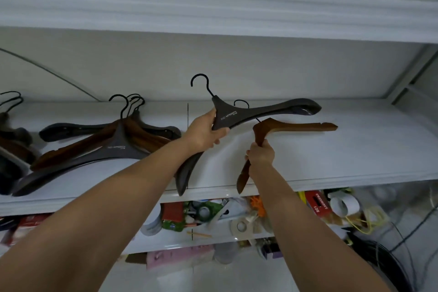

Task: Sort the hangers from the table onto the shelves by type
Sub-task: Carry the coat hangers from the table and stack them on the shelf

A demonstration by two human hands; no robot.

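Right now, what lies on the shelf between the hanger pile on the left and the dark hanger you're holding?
Nothing but bare shelf crossed by a thin dark line, in the head view.

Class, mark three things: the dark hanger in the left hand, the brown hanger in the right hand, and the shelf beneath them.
dark hanger (228,115): head view, printed centre below the hook.
brown hanger (298,126): head view, its right-pointing arm.
shelf (355,156): head view, bare white top surface.
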